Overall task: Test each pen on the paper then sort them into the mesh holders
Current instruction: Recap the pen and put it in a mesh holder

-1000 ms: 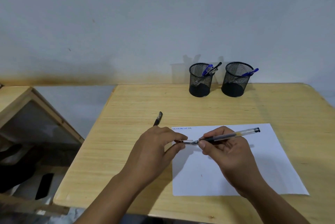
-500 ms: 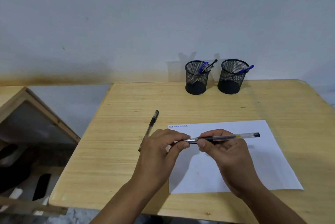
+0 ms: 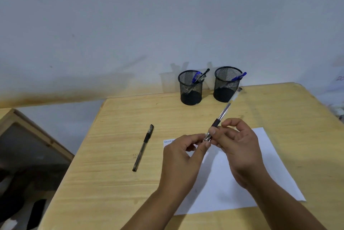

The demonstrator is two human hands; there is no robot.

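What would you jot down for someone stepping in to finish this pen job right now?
Right hand pinches a clear pen near its tip; left hand pinches the tip end.
Paper lies under the hands, small scribbles at its top left corner.
Done: two pens in left holder, one in right holder.
Left: test and sort the held pen, then the black pen on the table.

Bare desk [image 3: 186,118] before holders [image 3: 190,88], seemingly.

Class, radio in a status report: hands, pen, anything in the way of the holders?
Both hands, left and right, pinch clear pen over paper. Second pen lies on table. Path to mesh holders open.
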